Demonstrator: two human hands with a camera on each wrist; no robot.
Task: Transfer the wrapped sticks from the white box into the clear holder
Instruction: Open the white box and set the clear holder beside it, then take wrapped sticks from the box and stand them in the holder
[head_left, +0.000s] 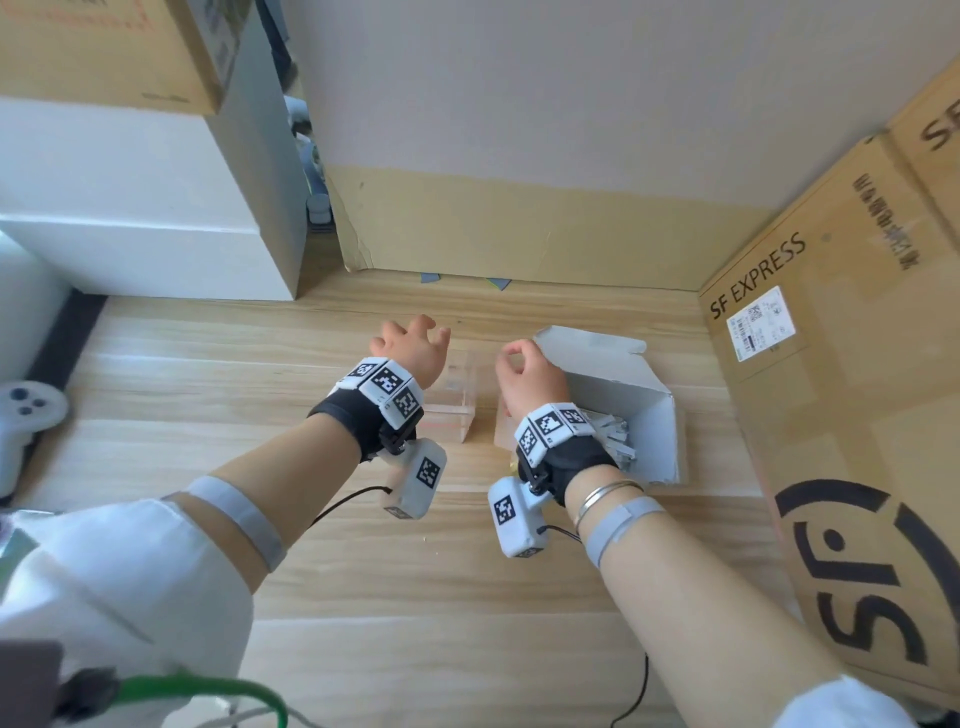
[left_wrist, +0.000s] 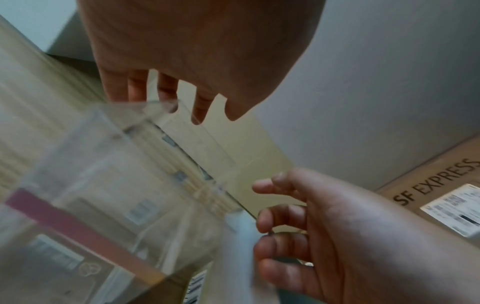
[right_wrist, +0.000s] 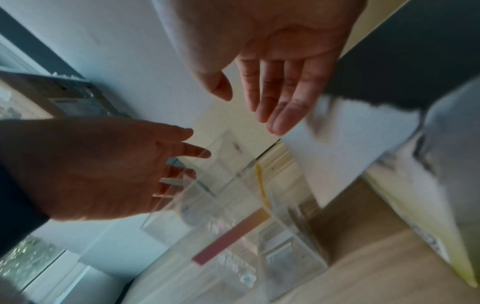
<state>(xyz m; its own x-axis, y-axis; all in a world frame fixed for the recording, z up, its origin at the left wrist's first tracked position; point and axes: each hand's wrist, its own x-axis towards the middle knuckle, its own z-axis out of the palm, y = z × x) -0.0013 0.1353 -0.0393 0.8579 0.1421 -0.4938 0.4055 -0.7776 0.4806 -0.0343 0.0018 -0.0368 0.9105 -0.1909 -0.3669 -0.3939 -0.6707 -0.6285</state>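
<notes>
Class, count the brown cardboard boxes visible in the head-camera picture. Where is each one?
3: one at top left on a white block, one large SF EXPRESS box at right, one stacked on it. Others may lie outside the picture.

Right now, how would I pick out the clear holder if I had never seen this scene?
Start at the big SF Express cardboard box on the right of the wooden table. Beside it lies the open white box with wrapped sticks. The clear holder stands just left of that, under the left hand: the only see-through thing there.
</notes>
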